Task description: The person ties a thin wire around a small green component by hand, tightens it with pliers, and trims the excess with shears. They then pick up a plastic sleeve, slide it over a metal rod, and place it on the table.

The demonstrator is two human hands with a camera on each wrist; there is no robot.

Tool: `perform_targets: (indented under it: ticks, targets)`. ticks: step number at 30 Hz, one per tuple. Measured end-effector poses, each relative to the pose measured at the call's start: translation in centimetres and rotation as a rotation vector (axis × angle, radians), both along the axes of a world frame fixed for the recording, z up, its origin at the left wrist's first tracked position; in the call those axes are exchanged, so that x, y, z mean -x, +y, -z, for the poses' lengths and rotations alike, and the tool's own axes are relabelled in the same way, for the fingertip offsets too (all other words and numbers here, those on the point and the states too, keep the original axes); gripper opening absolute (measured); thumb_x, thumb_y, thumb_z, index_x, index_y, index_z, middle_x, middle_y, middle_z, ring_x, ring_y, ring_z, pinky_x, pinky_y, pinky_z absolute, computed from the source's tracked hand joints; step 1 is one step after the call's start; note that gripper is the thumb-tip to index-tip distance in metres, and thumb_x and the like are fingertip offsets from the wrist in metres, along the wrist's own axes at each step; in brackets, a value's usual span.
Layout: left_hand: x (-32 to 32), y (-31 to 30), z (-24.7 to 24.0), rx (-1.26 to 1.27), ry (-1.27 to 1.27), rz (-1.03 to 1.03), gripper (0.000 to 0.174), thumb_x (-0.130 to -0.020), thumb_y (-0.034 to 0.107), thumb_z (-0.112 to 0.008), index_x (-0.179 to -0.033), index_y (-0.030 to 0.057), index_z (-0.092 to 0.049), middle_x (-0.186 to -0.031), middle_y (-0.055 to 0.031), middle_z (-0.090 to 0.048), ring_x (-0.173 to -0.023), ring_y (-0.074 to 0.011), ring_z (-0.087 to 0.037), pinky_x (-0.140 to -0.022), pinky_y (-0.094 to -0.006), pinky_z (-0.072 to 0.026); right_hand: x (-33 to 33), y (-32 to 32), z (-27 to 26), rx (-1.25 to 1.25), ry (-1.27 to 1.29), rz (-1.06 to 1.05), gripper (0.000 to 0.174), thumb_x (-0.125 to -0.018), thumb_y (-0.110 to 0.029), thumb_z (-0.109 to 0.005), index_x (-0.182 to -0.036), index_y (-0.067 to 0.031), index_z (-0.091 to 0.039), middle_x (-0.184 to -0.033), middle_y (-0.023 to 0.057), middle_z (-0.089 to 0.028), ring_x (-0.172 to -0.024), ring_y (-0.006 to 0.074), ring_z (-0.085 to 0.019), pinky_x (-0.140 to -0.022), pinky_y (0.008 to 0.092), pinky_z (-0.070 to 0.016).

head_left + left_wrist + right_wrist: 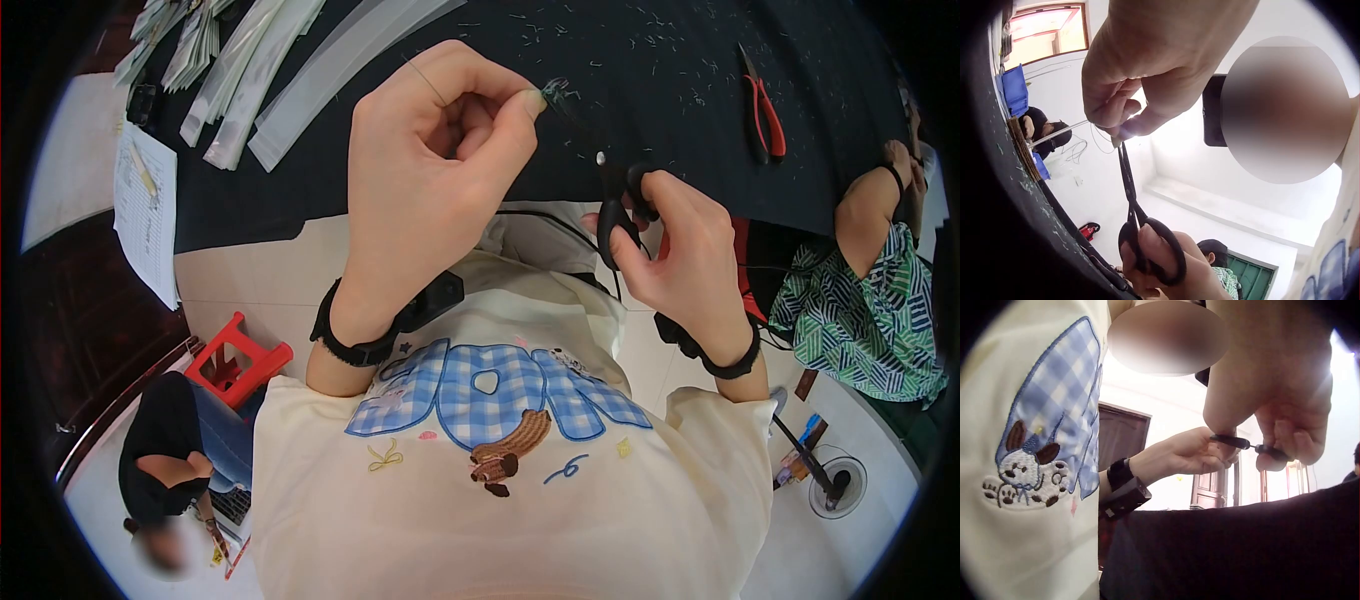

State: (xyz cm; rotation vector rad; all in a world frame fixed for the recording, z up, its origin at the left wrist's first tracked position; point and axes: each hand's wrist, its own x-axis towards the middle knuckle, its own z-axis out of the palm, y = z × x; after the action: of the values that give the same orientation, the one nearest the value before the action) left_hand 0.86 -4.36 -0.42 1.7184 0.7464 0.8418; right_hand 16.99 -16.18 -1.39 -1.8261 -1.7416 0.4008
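In the head view the left hand (pixel 440 160) pinches a small wispy bundle of thin strands (pixel 562 96) between thumb and forefinger; a fine wire (pixel 425 80) sticks up past its knuckles. The right hand (pixel 685 240) has its thumb and fingers in the handles of black scissors (pixel 613 200). In the left wrist view the scissors (pixel 1130 194) point up, their tip close beneath the left hand's fingertips (pixel 1124 128); whether they touch cannot be told. The right wrist view shows the right hand (pixel 1272 394) on the scissors' handles (pixel 1269 452), with the left hand (pixel 1191 450) beyond.
Red-handled pliers (pixel 768 120) lie on the black cloth (pixel 680 110) at the right, among scattered clippings. Clear plastic strips (pixel 330 80) lie at the upper left, above a written sheet (pixel 145 220) with a pen. Other people sit at both sides; a red stool (pixel 238 362) stands at left.
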Motion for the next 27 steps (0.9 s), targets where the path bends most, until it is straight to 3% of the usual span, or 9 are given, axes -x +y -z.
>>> perform_targets:
  ticks: [11, 13, 20, 22, 27]
  targets:
    - [0.07, -0.02, 0.15, -0.019, 0.019, 0.009, 0.003, -0.082, -0.002, -0.057, -0.083, -0.0042, -0.059, -0.074, 0.0003, -0.053, -0.062, -0.0022, -0.047, -0.054, -0.0146, -0.0334, -0.21, 0.05, 0.32, -0.038, -0.024, -0.020, 0.026, -0.066, -0.015, -0.071, -0.076, 0.0009, -0.054, -0.057, 0.0083, -0.049, -0.046, 0.0210, -0.049, -0.043, 0.0294, -0.0391]
    - [0.08, 0.00, 0.24, -0.032, 0.011, 0.013, 0.003, -0.081, -0.003, -0.057, -0.083, -0.0043, -0.059, -0.074, 0.0001, -0.052, -0.062, -0.0023, -0.046, -0.054, -0.0147, -0.0331, -0.32, 0.01, 0.46, -0.055, -0.006, -0.025, 0.017, -0.061, -0.003, -0.063, -0.073, 0.0022, -0.051, -0.060, 0.0087, -0.048, -0.048, 0.0178, -0.047, -0.045, 0.0249, -0.0371]
    - [0.16, 0.01, 0.19, -0.052, 0.021, 0.006, 0.004, -0.081, -0.003, -0.057, -0.083, -0.0049, -0.059, -0.075, -0.0004, -0.052, -0.062, -0.0026, -0.045, -0.053, -0.0151, -0.0326, -0.52, 0.02, 0.44, -0.125, -0.032, -0.032, 0.018, -0.060, -0.002, -0.064, -0.074, 0.0026, -0.053, -0.059, 0.0077, -0.049, -0.047, 0.0163, -0.046, -0.043, 0.0240, -0.0354]
    - [0.22, 0.05, 0.23, -0.069, 0.023, 0.014, 0.004, -0.081, -0.003, -0.057, -0.084, -0.0051, -0.059, -0.076, -0.0005, -0.052, -0.063, -0.0027, -0.045, -0.054, -0.0154, -0.0328, -0.59, -0.04, 0.25, -0.095, -0.075, -0.052, 0.026, -0.063, -0.010, -0.072, -0.081, 0.0004, -0.056, -0.057, 0.0074, -0.050, -0.048, 0.0200, -0.050, -0.044, 0.0282, -0.0396]
    - [0.33, 0.10, 0.23, -0.076, 0.031, 0.024, 0.005, -0.082, -0.004, -0.056, -0.085, -0.0054, -0.059, -0.077, -0.0010, -0.052, -0.064, -0.0029, -0.045, -0.054, -0.0153, -0.0329, -0.65, 0.09, -0.22, -0.054, -0.060, -0.054, 0.024, -0.064, -0.012, -0.073, -0.076, 0.0001, -0.056, -0.056, 0.0079, -0.050, -0.046, 0.0200, -0.050, -0.043, 0.0280, -0.0387]
